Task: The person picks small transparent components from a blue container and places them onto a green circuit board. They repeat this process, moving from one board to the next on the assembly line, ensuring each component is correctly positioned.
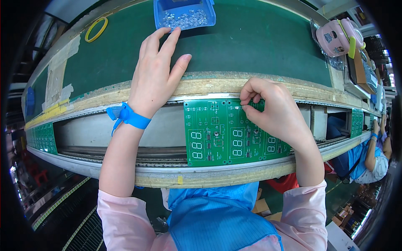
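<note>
My left hand (pixel 154 73) is stretched forward over the green bench mat, fingers apart and nothing visible in it. Its fingertips are at the near rim of a blue bin (pixel 212 20) holding many small clear parts (pixel 186 19). A green circuit board panel (pixel 203 146) with white three-digit displays lies across the conveyor rails in front of me. Over the upper part of this panel, my right hand (pixel 272 106) is closed in a pinch. Whatever is between its fingertips is too small to make out. Beside them, a small pale part (pixel 237 107) shows on the board.
Another green board (pixel 44 138) sits on the conveyor at far left, and one (pixel 356 121) at right. A wooden rail (pixel 213 85) borders the conveyor. A yellow tape roll (pixel 96 29) and a pink container (pixel 335 37) rest on the bench. A person (pixel 368 159) sits further right.
</note>
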`<move>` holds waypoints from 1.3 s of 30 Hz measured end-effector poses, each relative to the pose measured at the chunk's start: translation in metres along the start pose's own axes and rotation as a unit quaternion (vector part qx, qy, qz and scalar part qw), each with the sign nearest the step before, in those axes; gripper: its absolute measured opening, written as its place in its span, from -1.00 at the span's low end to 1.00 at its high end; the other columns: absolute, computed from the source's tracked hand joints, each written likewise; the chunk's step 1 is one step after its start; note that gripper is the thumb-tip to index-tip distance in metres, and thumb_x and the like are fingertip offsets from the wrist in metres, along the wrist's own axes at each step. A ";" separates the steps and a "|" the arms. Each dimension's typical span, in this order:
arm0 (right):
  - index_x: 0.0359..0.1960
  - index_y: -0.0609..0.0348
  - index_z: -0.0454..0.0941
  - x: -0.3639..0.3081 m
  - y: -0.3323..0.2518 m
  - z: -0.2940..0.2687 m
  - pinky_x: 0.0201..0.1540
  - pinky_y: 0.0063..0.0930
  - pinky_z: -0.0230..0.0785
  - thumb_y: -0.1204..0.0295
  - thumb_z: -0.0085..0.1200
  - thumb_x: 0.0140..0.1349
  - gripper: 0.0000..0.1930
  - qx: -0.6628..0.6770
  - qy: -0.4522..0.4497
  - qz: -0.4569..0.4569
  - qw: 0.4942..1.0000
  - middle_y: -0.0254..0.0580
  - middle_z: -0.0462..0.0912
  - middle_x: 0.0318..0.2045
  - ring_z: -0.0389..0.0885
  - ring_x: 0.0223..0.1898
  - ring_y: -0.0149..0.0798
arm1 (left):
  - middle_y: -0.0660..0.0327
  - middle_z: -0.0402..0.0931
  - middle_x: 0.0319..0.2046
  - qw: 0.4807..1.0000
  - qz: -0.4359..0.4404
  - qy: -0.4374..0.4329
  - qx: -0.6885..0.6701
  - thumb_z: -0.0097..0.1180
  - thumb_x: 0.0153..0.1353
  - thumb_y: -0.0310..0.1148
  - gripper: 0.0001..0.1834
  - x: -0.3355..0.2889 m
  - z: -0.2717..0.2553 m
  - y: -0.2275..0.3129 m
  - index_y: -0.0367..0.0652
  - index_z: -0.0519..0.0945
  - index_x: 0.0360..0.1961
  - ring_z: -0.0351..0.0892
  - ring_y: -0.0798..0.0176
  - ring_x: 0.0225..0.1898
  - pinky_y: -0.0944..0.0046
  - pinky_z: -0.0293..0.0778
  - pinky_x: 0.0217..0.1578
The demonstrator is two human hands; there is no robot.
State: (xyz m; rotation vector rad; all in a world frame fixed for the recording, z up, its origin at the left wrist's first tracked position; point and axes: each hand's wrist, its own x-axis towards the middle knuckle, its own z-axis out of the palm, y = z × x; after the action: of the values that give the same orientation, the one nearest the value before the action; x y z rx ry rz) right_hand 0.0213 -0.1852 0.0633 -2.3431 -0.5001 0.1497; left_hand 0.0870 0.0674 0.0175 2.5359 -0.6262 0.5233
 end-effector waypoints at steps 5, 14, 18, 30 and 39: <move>-0.40 0.27 0.51 0.001 0.000 -0.001 -0.25 -0.24 0.50 0.67 0.13 -0.06 -0.85 0.007 -0.002 -0.004 1.000 -0.07 0.65 -0.46 0.67 -0.31 -0.04 | -0.01 0.34 0.22 1.000 0.000 0.001 -0.004 0.13 0.31 -0.24 -0.44 0.000 0.001 0.000 -0.14 0.39 0.31 0.31 -0.11 0.24 0.03 0.27 0.25; -0.43 0.25 0.51 0.002 -0.004 -0.004 -0.28 -0.29 0.49 0.67 0.17 -0.05 -0.86 0.014 -0.014 0.033 0.999 -0.12 0.63 -0.48 0.64 -0.38 -0.08 | -0.01 0.34 0.22 1.000 0.001 0.004 -0.014 0.14 0.29 -0.27 -0.47 0.000 0.000 -0.001 -0.15 0.40 0.27 0.31 -0.10 0.24 0.03 0.27 0.26; -0.45 0.25 0.50 0.001 -0.003 -0.002 -0.29 -0.29 0.48 0.67 0.16 -0.05 -0.87 0.013 -0.005 0.032 0.999 -0.11 0.62 -0.49 0.63 -0.39 -0.08 | -0.01 0.34 0.22 1.000 0.002 0.007 -0.018 0.14 0.29 -0.28 -0.46 0.000 0.000 0.000 -0.17 0.40 0.27 0.31 -0.10 0.25 0.04 0.27 0.26; -0.45 0.23 0.50 0.000 0.000 -0.002 -0.29 -0.22 0.43 0.65 0.15 -0.03 -0.89 -0.015 -0.012 -0.005 1.000 -0.08 0.58 -0.51 0.60 -0.36 -0.03 | -0.01 0.31 0.25 1.000 -0.001 -0.012 0.000 0.13 0.31 -0.23 -0.55 -0.002 -0.001 0.000 -0.20 0.51 0.16 0.27 -0.14 0.27 0.00 0.26 0.27; -0.48 0.25 0.49 0.000 -0.002 -0.002 -0.29 -0.21 0.43 0.67 0.15 -0.06 -0.89 -0.006 -0.005 0.007 1.000 -0.07 0.58 -0.52 0.60 -0.36 -0.02 | -0.02 0.32 0.21 1.000 -0.008 -0.005 0.010 0.16 0.29 -0.23 -0.51 -0.002 0.001 -0.002 -0.30 0.51 0.16 0.31 -0.13 0.24 0.00 0.30 0.24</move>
State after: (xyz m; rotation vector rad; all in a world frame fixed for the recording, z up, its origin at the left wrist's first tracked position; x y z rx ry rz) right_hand 0.0206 -0.1849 0.0658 -2.3602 -0.4897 0.1651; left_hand 0.0868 0.0690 0.0151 2.5621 -0.6058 0.5135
